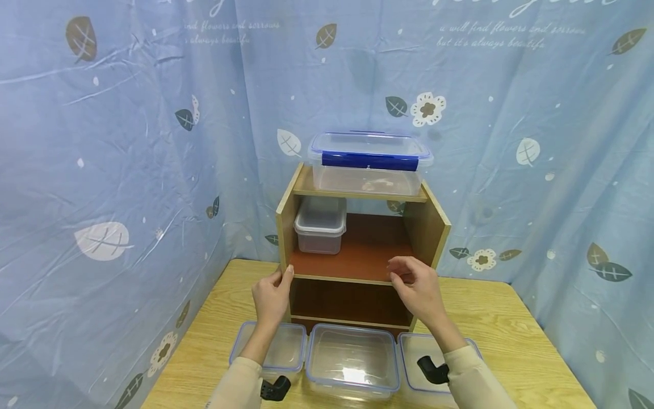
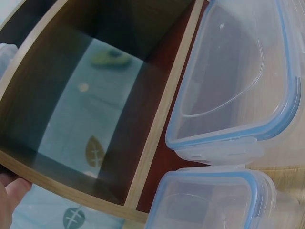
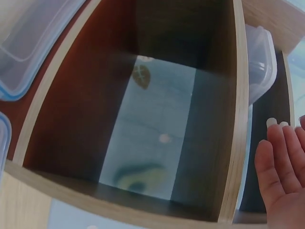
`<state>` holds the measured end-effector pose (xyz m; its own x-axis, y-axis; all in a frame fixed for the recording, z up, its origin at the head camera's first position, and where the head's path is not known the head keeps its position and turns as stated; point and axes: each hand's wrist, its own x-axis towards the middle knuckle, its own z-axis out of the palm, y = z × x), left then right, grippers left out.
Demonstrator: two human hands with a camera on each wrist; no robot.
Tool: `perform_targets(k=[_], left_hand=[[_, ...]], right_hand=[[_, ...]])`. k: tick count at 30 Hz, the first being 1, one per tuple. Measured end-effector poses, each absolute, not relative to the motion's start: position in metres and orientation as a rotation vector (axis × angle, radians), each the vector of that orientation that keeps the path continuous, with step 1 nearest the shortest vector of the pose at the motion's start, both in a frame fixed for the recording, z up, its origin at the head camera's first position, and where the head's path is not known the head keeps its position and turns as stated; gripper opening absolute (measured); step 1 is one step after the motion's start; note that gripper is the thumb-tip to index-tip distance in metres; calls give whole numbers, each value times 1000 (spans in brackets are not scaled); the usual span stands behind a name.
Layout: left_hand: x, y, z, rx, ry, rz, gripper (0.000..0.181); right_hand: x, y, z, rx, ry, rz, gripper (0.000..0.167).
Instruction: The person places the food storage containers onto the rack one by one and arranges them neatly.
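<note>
Two boxes up, three down, so I'd call it roughly partway — the blue-clipped box [image 1: 370,161] sits atop the shelf [image 1: 426,227], the small box [image 1: 320,227] on its middle board [image 1: 378,253], and the left box [image 1: 286,346], middle box [image 1: 352,355] and right box [image 1: 414,352] on the desk [image 1: 521,341] in front. Those three look empty; can't tell for the others. Left hand [image 1: 272,295] grips the shelf's left side; right hand [image 1: 418,287] is by the board — fingers loosely bent, holding nothing.

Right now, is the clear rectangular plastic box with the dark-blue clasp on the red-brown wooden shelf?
No, the dark-blue-clasped box rests on the light wooden top board, above the red-brown shelf.
</note>
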<state>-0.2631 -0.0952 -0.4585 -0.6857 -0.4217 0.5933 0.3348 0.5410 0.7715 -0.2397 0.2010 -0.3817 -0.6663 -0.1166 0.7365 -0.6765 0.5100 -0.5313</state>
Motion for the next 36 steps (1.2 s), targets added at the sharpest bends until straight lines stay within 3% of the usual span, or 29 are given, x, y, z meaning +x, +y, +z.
perform_targets(k=[28,36], left_hand=[[-263,-96,-457,54,-1972,-1231,50],[-265,-96,-460,50,-1989,-1228,43]], right_hand=[[-220,225,-389,686,-2089,1047,20],[-240,243,-426,659,-2111,1031,27]])
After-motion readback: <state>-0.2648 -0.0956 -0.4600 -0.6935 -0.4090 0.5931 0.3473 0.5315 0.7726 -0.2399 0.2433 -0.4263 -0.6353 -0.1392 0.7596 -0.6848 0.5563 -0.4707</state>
